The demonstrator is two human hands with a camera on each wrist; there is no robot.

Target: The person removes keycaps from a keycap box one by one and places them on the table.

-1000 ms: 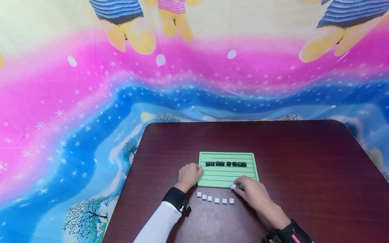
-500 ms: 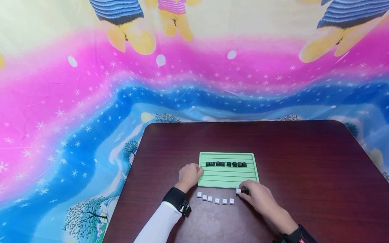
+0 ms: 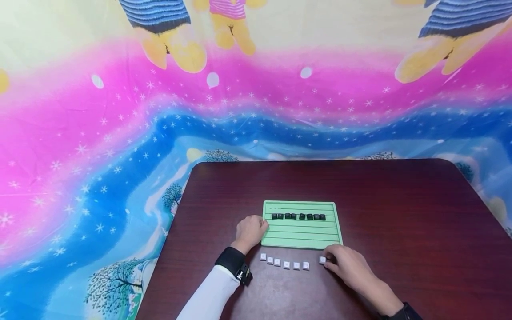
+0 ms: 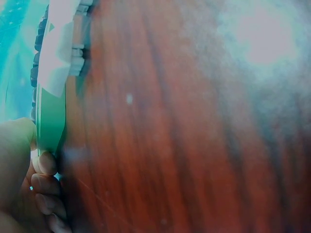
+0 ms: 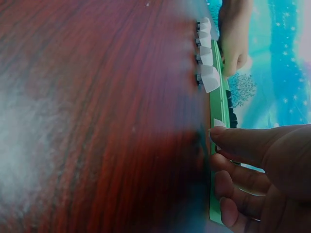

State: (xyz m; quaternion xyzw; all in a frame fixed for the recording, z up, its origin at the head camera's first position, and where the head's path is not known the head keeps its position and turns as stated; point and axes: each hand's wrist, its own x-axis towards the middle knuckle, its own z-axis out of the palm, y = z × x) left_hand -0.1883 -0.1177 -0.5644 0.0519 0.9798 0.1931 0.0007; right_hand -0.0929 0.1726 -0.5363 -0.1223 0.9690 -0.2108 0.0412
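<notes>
A pale green ridged tray (image 3: 301, 229) lies flat on the table. My left hand (image 3: 249, 232) grips its left edge, thumb on top and fingertips along the side in the left wrist view. Several black keycaps (image 3: 302, 217) form a row in one of the tray's upper grooves. My right hand (image 3: 352, 266) pinches a white keycap (image 3: 322, 260) between thumb and index finger, below the tray's front right corner. To its left, several white keycaps (image 3: 286, 265) make an uneven line on the table in front of the tray. In the right wrist view the pinched keycap is mostly hidden behind the thumb (image 5: 228, 138).
The dark red wooden table (image 3: 400, 213) extends well past the tray on both sides. Behind it hangs a colourful cloth (image 3: 256, 102) with snowflakes and cartoon figures. A black strap with a small camera (image 3: 242, 272) circles the left wrist.
My right hand has moved right and toward me with the white keycap, from the tray's front edge to in front of it. The left hand has stayed at the tray's edge.
</notes>
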